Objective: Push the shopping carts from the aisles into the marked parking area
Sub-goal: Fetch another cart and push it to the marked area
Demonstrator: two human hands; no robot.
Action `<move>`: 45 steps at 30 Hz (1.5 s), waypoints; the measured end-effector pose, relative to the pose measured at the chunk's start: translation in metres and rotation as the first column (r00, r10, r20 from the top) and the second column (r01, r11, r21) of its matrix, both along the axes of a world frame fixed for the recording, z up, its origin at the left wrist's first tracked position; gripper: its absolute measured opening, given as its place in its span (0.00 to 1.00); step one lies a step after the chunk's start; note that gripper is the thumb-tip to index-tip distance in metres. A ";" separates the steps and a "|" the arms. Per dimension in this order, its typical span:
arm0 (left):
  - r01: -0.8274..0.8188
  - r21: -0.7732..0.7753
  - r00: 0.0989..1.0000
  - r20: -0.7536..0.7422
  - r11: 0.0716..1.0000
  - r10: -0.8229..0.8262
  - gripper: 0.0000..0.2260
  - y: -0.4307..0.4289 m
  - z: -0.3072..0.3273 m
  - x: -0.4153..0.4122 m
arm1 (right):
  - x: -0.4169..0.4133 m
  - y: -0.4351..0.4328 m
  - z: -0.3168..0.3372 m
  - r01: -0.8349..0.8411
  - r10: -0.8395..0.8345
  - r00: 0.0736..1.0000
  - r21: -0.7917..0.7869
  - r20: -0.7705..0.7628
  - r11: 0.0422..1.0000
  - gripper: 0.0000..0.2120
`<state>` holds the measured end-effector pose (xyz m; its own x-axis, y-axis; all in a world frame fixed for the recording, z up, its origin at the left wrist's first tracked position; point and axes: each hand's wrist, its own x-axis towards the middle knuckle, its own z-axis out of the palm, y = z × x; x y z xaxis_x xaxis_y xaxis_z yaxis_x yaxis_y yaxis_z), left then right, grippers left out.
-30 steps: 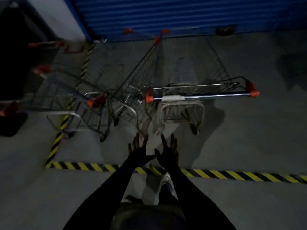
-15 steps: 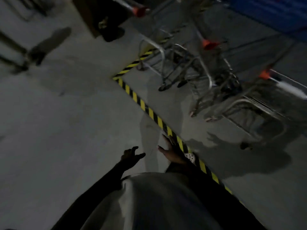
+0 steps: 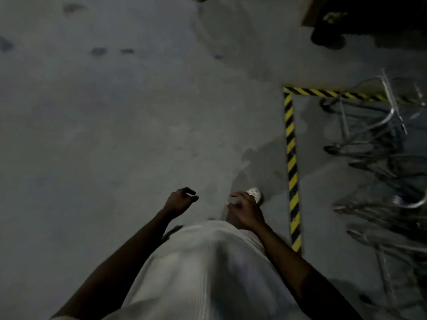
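Several metal shopping carts (image 3: 379, 158) stand blurred at the right edge, inside the parking area marked by yellow-and-black striped tape (image 3: 291, 158). The tape's corner lies at the upper right. My left hand (image 3: 180, 200) hangs in front of my body with fingers loosely curled and holds nothing. My right hand (image 3: 245, 210) is also loosely curled and holds nothing, well left of the tape and apart from the carts. My white shoe (image 3: 255, 194) shows just beyond the right hand.
Bare grey concrete floor (image 3: 115, 123) fills the left and middle of the view. A dark bulky object (image 3: 369, 19) sits at the top right beyond the tape corner. My light-coloured shirt (image 3: 208, 273) covers the lower middle.
The view has swung left, away from the carts, which now sit at the right edge. Both hands have dropped from an outstretched, spread pose to curled near my body.
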<state>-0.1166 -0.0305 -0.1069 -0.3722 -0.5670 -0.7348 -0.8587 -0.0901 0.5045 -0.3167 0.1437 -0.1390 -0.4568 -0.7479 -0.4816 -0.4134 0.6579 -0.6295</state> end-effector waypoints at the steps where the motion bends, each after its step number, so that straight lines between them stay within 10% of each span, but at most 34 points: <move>1: -0.050 0.034 0.998 -0.022 0.998 0.050 0.11 -0.003 -0.008 0.018 | 0.009 -0.019 0.000 0.012 -0.012 1.000 0.017 0.010 1.000 0.16; 16: -0.752 0.074 0.659 0.098 0.655 0.745 0.04 -0.172 -0.061 0.321 | 0.260 -0.446 -0.032 -0.722 0.721 0.690 -0.022 0.067 0.692 0.06; 27: -0.974 0.116 -0.213 -0.172 -0.195 0.962 0.04 -0.391 -0.008 0.481 | 0.482 -0.726 0.007 -0.884 0.870 0.468 0.071 0.155 0.463 0.11; 34: -0.983 0.184 -0.075 -0.246 -0.029 0.966 0.04 -0.555 -0.028 0.664 | 0.679 -0.891 0.001 -0.986 0.973 0.167 0.029 0.162 0.164 0.09; 41: -0.988 0.028 -0.153 -0.323 -0.152 0.934 0.09 -0.734 0.044 0.875 | 0.853 -1.070 0.076 -0.862 0.839 0.481 -0.037 0.254 0.505 0.16; 45: -0.991 0.097 -0.116 -0.246 -0.094 0.962 0.09 -0.814 0.025 0.935 | 0.924 -1.159 0.066 -0.844 0.789 0.499 -0.004 0.359 0.536 0.14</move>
